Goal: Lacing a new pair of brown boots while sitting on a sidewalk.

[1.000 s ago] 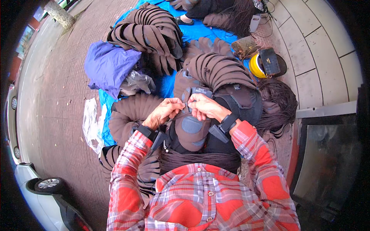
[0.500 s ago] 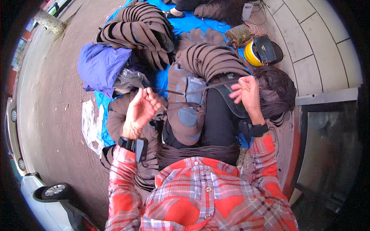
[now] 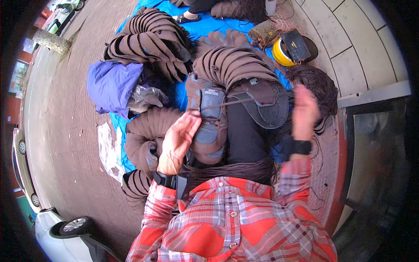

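A brown shoe upper with blue-grey patches (image 3: pixel 208 146) rests on my lap, its toe toward me. A thin dark shoelace (image 3: pixel 235 102) runs nearly straight across it between my hands. At the left edge of the upper, the fingers of my left hand (image 3: pixel 180 136) are pressed together at the lace's near end; the thumb is partly hidden. Motion smears my right hand (image 3: pixel 304 111), held out to the right where the other end of the lace leads. Beyond the upper, a curved row of nested brown shoe uppers (image 3: pixel 233 65) lies across my leg.
More stacked uppers (image 3: pixel 146 37) lie on a blue sheet (image 3: pixel 209 28), beside a purple cloth bundle (image 3: pixel 111 85). A bundle of dark laces (image 3: pixel 321 94) sits at right, below a yellow container with a black box (image 3: pixel 294 46). Another person's foot (image 3: pixel 187 18) shows at the far edge.
My right hand has swung outward to the right, drawing the lace with it. My left hand has moved right and down onto the edge of the upper. The view has shifted slightly.
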Demonstrator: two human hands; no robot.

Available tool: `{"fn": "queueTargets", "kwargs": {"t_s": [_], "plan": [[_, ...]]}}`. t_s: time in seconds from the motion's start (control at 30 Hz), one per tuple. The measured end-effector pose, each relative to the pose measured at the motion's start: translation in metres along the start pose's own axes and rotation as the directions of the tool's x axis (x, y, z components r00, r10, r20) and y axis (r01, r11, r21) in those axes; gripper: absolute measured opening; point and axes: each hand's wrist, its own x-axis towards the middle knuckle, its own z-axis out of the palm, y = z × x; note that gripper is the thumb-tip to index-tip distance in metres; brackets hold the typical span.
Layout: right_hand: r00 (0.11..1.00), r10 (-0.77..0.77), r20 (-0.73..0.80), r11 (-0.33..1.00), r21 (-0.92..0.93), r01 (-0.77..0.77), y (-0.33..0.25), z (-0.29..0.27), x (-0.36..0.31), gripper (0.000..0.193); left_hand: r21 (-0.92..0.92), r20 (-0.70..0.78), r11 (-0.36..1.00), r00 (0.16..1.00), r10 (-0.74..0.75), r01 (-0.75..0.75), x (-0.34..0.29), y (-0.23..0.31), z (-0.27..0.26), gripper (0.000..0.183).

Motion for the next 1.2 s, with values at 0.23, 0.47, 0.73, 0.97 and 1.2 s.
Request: {"fn": "queueTargets", "kwargs": {"t_s": [0.23,0.47,0.73,0.97,1.2], "plan": [[0.991,0.055,-0.120,0.998,0.003,-0.055,-0.010,-0.074,0.020,0.026,0.842,0.158,0.438,0.920,0.359,-0.315,0.013,0.011,0.008,0.025],[0.966,0.048,-0.255,0.998,0.039,-0.039,-0.055,-0.123,0.030,0.018,0.702,0.679,-0.377,0.727,0.100,-0.604,0.039,0.005,0.003,0.033],[0.965,-0.017,0.263,0.649,-0.731,0.211,-0.049,0.014,-0.040,0.019,0.734,0.643,-0.355,0.761,0.089,-0.579,0.042,0.010,0.035,0.022],[0.588,-0.009,0.809,0.342,-0.550,0.762,0.041,0.101,-0.083,0.004,0.824,0.390,-0.421,0.918,-0.066,-0.380,0.074,-0.015,0.055,0.016],[0.531,0.055,0.846,0.234,-0.528,0.816,0.044,0.104,-0.090,0.010,0.947,0.243,-0.195,0.967,-0.079,-0.254,0.076,-0.008,0.055,0.020]]}}
